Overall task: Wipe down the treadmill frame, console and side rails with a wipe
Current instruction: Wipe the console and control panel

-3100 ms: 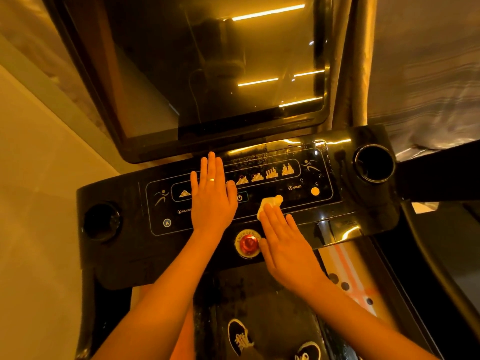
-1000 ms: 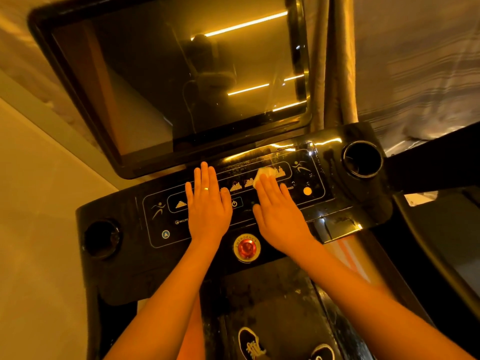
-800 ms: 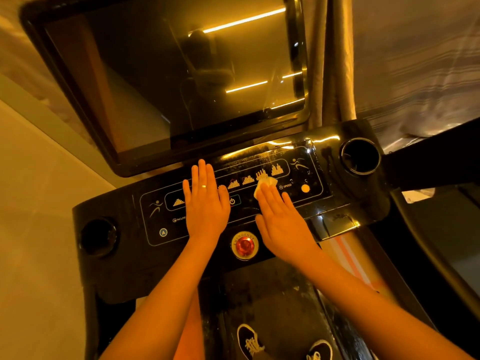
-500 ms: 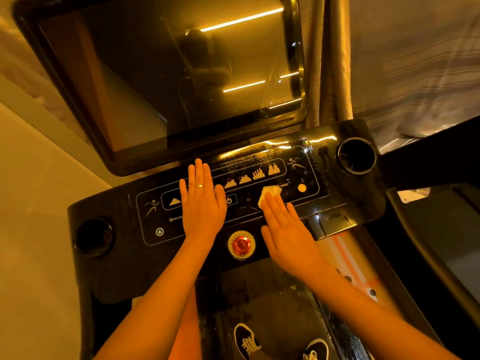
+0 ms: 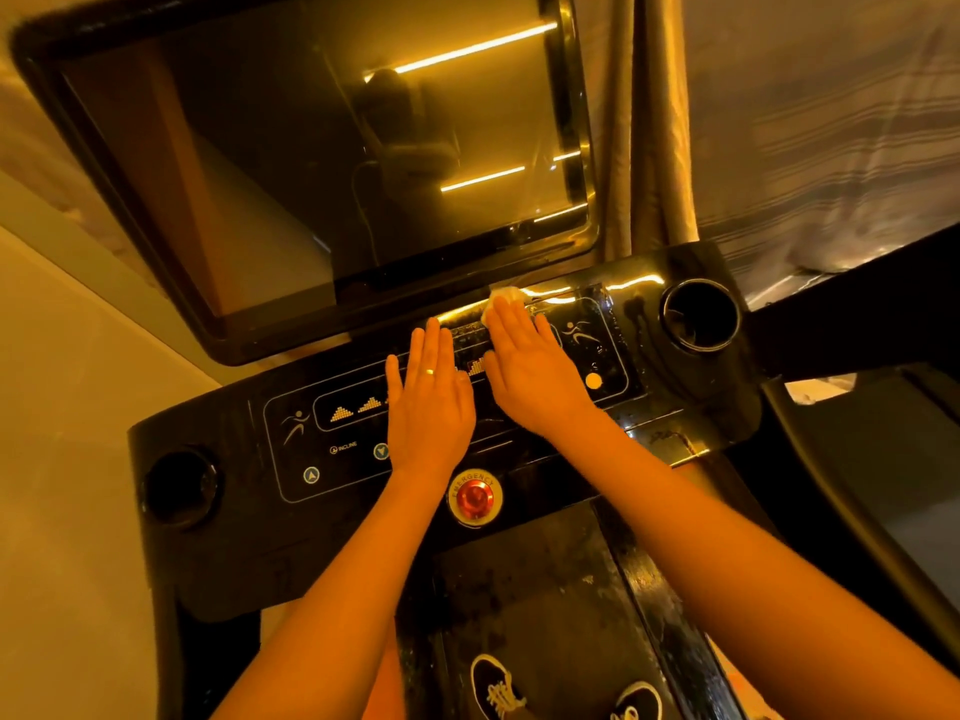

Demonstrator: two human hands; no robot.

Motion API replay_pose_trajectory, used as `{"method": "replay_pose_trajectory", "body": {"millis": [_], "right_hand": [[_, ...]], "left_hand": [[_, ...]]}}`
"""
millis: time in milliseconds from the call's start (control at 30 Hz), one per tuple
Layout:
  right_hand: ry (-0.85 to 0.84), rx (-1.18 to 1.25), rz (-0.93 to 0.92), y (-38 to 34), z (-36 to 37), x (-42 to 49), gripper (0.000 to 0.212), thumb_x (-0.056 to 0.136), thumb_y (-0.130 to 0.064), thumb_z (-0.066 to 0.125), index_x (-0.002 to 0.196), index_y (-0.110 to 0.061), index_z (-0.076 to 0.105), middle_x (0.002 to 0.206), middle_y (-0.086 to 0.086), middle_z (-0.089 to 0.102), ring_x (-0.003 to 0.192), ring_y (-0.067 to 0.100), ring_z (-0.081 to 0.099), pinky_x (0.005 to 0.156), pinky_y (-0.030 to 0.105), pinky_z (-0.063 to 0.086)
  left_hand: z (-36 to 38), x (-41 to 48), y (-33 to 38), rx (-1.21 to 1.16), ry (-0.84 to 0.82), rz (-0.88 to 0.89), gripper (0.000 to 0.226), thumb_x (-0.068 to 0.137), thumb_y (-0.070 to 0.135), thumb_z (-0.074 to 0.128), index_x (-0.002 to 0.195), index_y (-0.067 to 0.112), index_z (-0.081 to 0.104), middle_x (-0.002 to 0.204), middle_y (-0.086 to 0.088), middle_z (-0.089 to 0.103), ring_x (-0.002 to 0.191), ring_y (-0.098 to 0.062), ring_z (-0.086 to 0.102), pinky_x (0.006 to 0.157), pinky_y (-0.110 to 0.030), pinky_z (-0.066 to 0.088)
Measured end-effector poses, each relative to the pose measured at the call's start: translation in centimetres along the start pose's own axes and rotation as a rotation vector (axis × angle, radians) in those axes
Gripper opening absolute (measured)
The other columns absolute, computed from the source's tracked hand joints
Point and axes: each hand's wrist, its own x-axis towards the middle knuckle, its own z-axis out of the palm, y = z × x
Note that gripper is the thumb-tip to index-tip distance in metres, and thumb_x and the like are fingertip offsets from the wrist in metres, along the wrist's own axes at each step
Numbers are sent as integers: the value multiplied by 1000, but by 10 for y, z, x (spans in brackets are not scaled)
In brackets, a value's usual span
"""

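The treadmill's glossy black console fills the middle of the view, with a printed control panel and a large dark screen above it. My right hand lies flat with straight fingers and presses a small white wipe onto the panel's far edge, just below the screen. Only the wipe's tip shows past my fingertips. My left hand, wearing a ring, rests flat on the panel beside it, fingers straight.
A red emergency button sits just below my wrists. Round cup holders sit at the console's left and right ends. A dark side rail runs down the right. My shoes stand on the belt. A curtain hangs behind.
My right hand has slid the wipe up the panel, from the lower buttons to its far edge under the screen. My left hand has stayed flat in place.
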Motion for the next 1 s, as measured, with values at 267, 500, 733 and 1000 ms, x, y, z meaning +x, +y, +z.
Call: {"method": "replay_pose_trajectory", "body": {"millis": [267,500,733,1000], "right_hand": [[-3,9,-33,9,12,-65,61,104,-35,23,158,-9,18,165,13,13,153,27,8,124,43,9],[-7,-46,-34,8,14,-78,63,103,-38,19,158,-8,16,165,14,11,153,27,4,123,42,4],[16,-66,-95,8,6,-68,58,105,-34,29,154,-3,30,161,19,26,151,31,20,122,42,8],[195,17,-106,18,13,-100,14,91,-14,70,105,-10,72,127,11,64,117,29,63,112,41,26]], "left_hand": [[2,-2,-2,-24,19,1,58,105,35,18,158,13,21,167,-5,15,155,-20,9,126,-47,6],[1,-2,1,-33,27,-8,58,105,35,20,158,12,24,166,-5,18,154,-20,12,125,-49,10],[-1,-2,2,-51,31,-24,59,104,37,18,159,14,23,167,-4,17,154,-18,10,126,-47,8],[0,-2,2,-75,52,-40,57,105,35,23,158,14,27,166,-3,20,154,-18,12,126,-45,7]]}}
